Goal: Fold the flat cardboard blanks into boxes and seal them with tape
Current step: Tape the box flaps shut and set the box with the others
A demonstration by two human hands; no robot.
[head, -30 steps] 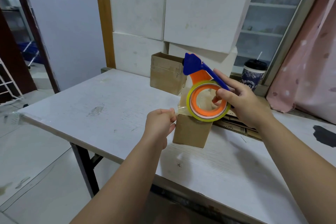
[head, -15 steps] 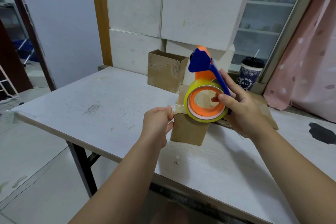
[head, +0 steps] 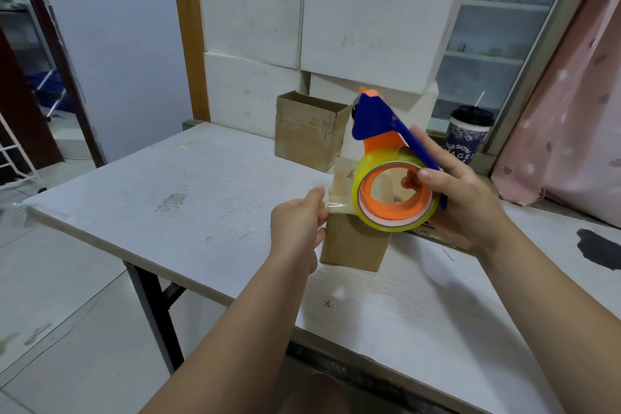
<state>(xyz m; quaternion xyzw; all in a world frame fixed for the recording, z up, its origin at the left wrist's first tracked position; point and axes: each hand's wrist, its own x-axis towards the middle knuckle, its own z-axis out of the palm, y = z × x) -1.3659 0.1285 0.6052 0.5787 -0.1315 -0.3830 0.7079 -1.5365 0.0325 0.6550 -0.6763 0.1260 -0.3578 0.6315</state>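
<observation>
Tape dispenser (head: 373, 118): orange core and neck, deep blue guard and handle. Tape (head: 400, 224): clear, yellow tint. Near box (head: 353, 245) and open box (head: 309, 134): plain brown cardboard. Counter (head: 168, 185): white, grey scuffs, black stain (head: 598, 245) at right. Stacked boxes (head: 376, 20): off-white, faintly smudged. Cup (head: 465, 141): navy, white print, black lid. Curtain (head: 571, 111): pink, pale spots.

One wide-angle view, worn on the head, looks forward and down from the near edge of the table (head: 201, 195). It is close above the table, with the left hand (head: 295, 228) and right hand (head: 470, 208) mid-frame over it and white blocks (head: 369, 17) at its far edge.
</observation>
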